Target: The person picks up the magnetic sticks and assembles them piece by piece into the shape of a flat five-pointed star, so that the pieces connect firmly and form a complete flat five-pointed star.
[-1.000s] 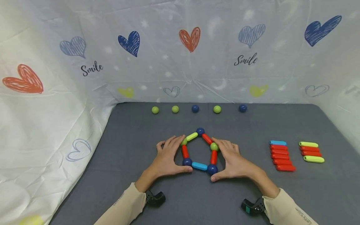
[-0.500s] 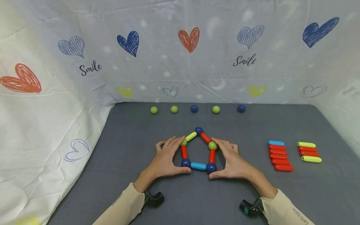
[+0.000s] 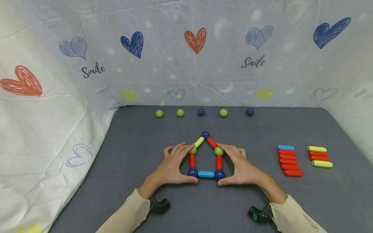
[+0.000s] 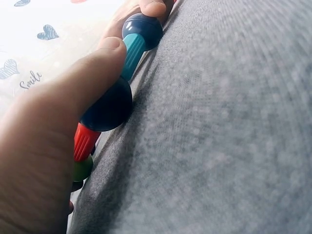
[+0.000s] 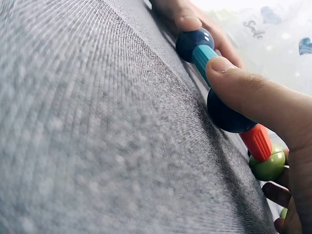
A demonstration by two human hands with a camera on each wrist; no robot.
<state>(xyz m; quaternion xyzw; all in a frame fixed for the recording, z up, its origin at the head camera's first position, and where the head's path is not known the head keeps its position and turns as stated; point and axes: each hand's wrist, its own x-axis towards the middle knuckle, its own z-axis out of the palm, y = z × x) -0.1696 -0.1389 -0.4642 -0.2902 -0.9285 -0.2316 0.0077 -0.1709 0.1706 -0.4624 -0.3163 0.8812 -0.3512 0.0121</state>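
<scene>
A house-shaped ring of magnetic toy rods and balls lies flat on the grey cloth. Its base is a blue rod between two dark blue balls. Red rods rise from these to green balls. A yellow-green rod and another red rod slope up to a dark blue top ball. My left hand holds the left side, thumb at the lower ball and fingertips at the green one. Mirroring it, my right hand holds the right side between thumb and fingers.
Loose green and blue balls stand in a row along the cloth's far edge. On the right lie two stacks of rods, one mostly red, the other red and yellow-green. A white curtain with hearts hangs behind.
The ring's left side has shifted: its green ball moved right with my left fingertips, and its lower blue ball came slightly nearer. The base rod now lies level. My right hand barely moved.
</scene>
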